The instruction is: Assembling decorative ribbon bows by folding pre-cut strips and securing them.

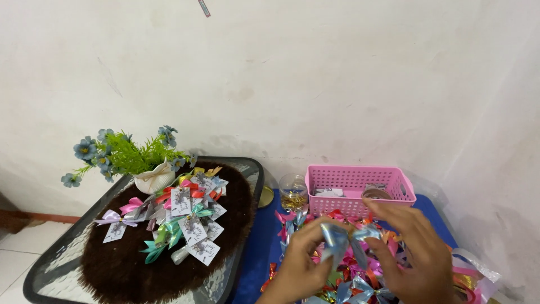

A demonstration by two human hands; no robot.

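My left hand (301,264) and my right hand (410,253) are raised together at the lower right, both pinching a shiny light-blue ribbon bow (344,236) between their fingertips. Under the hands lies a heap of loose ribbon bows (349,284) in pink, orange, blue and red on a blue surface (264,242). The lower parts of both hands are cut off by the frame's bottom edge.
A pink perforated basket (354,180) stands behind the heap, next to a small clear jar (293,192) with gold bits. On the left, a glass-topped table (62,253) bears a brown fuzzy mat (118,270), tagged finished bows (188,217) and a white pot of blue flowers (152,177).
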